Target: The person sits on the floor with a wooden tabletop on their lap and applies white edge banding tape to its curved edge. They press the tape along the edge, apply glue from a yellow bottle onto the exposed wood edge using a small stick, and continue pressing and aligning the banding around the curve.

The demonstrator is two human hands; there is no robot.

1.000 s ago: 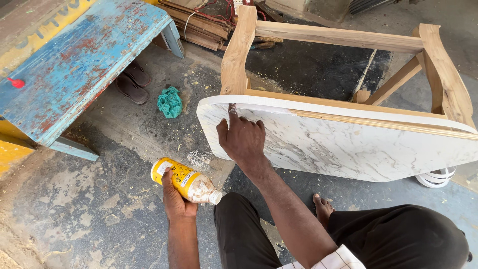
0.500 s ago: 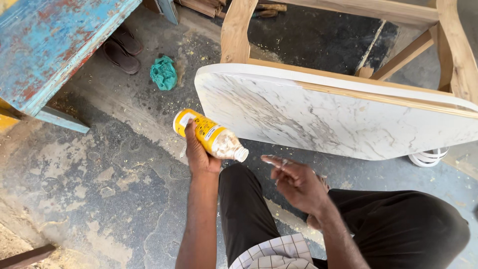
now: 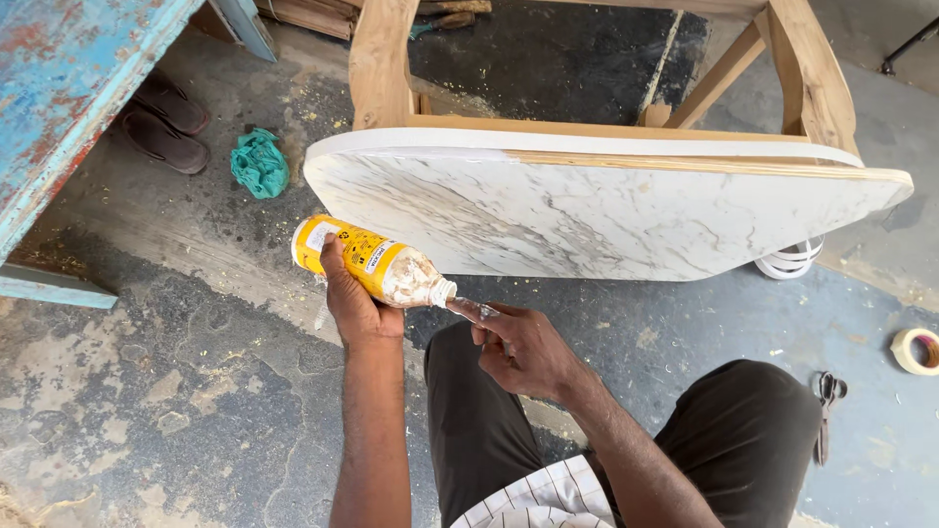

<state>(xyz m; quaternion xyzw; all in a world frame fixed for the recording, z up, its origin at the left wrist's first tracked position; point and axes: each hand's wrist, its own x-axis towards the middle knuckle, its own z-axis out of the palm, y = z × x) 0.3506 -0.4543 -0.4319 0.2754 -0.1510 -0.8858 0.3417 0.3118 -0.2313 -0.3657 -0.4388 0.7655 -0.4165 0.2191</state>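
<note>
My left hand (image 3: 354,303) grips a yellow-labelled plastic glue bottle (image 3: 372,262), tilted with its nozzle pointing right. My right hand (image 3: 523,347) is just below the nozzle, index finger stretched out and touching the tip, with a pale smear on the fingertip. In front of both hands a white marble-patterned tabletop (image 3: 606,210) lies on its side, fixed to a bare wooden frame (image 3: 377,68). A white edge strip runs along part of the top's upper rim; the rest shows raw wood. My legs in dark trousers are folded beneath my hands.
A worn blue-painted bench (image 3: 68,78) stands at the left with dark sandals (image 3: 166,122) under it. A green rag (image 3: 259,161) lies on the dusty concrete floor. At the right are a tape roll (image 3: 915,350), scissors (image 3: 827,411) and a white coil (image 3: 787,264).
My right hand left the tabletop's edge and came down to the bottle's nozzle. My left hand lifted the bottle and tipped it toward the right hand's fingertip.
</note>
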